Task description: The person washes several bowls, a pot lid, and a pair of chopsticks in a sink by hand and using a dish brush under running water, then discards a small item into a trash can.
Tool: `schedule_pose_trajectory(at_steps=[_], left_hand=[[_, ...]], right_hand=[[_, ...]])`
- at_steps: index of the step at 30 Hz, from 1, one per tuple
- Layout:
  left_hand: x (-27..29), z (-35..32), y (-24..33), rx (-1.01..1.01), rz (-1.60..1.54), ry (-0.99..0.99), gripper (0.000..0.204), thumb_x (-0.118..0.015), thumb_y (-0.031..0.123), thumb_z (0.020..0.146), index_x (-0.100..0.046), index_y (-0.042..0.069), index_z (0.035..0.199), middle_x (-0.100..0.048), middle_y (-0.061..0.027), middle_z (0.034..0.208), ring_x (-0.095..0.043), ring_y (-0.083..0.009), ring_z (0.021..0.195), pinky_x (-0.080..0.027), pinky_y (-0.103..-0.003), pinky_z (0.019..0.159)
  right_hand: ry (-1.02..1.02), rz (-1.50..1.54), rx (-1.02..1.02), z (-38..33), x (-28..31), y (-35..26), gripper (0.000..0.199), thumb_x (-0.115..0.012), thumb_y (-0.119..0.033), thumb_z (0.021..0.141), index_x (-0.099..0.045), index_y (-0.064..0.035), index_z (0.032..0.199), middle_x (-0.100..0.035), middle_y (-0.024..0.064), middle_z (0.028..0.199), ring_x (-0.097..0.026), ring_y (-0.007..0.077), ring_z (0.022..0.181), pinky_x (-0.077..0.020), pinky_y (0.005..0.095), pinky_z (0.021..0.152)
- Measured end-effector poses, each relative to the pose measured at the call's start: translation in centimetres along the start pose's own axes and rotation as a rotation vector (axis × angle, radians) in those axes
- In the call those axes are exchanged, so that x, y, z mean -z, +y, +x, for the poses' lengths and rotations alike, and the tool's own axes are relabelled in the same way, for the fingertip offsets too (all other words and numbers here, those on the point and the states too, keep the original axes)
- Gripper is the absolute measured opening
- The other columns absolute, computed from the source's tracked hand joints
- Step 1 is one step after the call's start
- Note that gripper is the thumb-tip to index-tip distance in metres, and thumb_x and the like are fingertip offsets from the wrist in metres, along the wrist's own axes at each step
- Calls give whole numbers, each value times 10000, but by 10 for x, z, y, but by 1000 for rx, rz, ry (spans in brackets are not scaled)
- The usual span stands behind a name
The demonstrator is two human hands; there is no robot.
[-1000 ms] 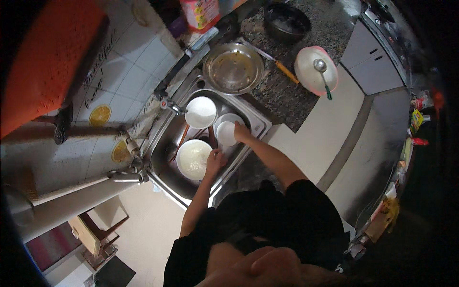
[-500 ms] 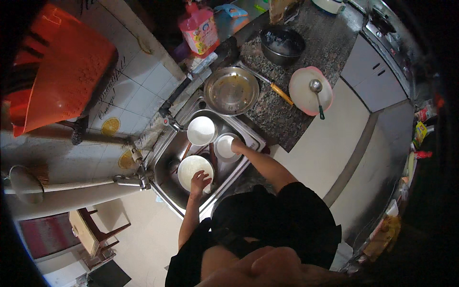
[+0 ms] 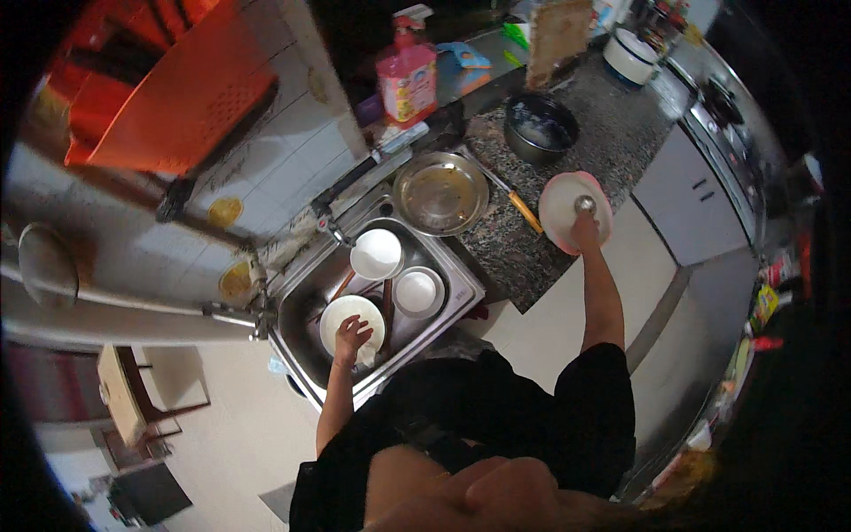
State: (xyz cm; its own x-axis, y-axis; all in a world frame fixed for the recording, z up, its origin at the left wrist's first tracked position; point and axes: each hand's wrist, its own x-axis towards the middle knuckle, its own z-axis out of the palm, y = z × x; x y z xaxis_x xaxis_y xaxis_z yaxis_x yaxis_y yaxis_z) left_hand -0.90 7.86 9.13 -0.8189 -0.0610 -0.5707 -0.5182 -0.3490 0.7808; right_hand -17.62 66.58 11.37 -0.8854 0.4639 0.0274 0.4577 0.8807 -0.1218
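Observation:
My left hand (image 3: 353, 333) rests over a white bowl (image 3: 329, 330) in the steel sink (image 3: 409, 346), fingers apart. A pale, limp piece (image 3: 366, 355), perhaps a cloth, shows beside its palm; I cannot make out what it is. Out to the right, my right hand (image 3: 585, 232) is closed around the handle of a metal ladle (image 3: 584, 204), whose round head lies in a pink-rimmed white basin (image 3: 558, 208). The hand covers most of the handle. Two more white bowls, a deeper one (image 3: 377, 254) and a smaller one (image 3: 417, 291), sit in the sink.
Beside the sink are a wide steel pan (image 3: 441, 195), a yellow-handled utensil (image 3: 525, 211) and a dark pot (image 3: 541, 127). A tap (image 3: 330, 223) overhangs the sink. A pink pump bottle (image 3: 408, 82) stands behind; an orange basket (image 3: 182, 106) hangs on the left wall.
My right hand has left the small bowl in the sink and moved right to the ladle in the basin. My left hand stays over its bowl. The whole view has shifted slightly.

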Motion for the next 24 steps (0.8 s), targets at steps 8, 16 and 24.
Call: schedule_pose_trajectory(at_steps=[8, 16, 24], left_hand=[[5, -14, 5, -22, 13, 23, 373, -491, 261, 817, -406, 40, 1105, -527, -146, 995, -572, -227, 810, -466, -294, 699], [10, -51, 20, 157, -251, -49, 366, -444, 264, 844, -387, 28, 1118, -486, -155, 1064, -534, -217, 885, -433, -273, 763], [97, -7, -75, 152, -48, -29, 477, -473, 305, 818, -293, 40, 1171, -469, -121, 1026, -504, -194, 887, -436, -261, 723]], right_hand=[[-147, 252, 205, 59, -65, 62, 438, -426, -103, 735, -295, -19, 1145, -527, 179, 796, -540, 297, 705, -423, 392, 622], [-1446, 1107, 584, -194, 69, -271, 361, -460, -131, 805, -350, -121, 1149, -510, -10, 772, -382, 31, 552, -332, 155, 471], [-1537, 894, 31, -408, -142, -409, 268, -487, -144, 739, -510, -2, 965, -545, 143, 694, -545, 221, 625, -424, 327, 513]])
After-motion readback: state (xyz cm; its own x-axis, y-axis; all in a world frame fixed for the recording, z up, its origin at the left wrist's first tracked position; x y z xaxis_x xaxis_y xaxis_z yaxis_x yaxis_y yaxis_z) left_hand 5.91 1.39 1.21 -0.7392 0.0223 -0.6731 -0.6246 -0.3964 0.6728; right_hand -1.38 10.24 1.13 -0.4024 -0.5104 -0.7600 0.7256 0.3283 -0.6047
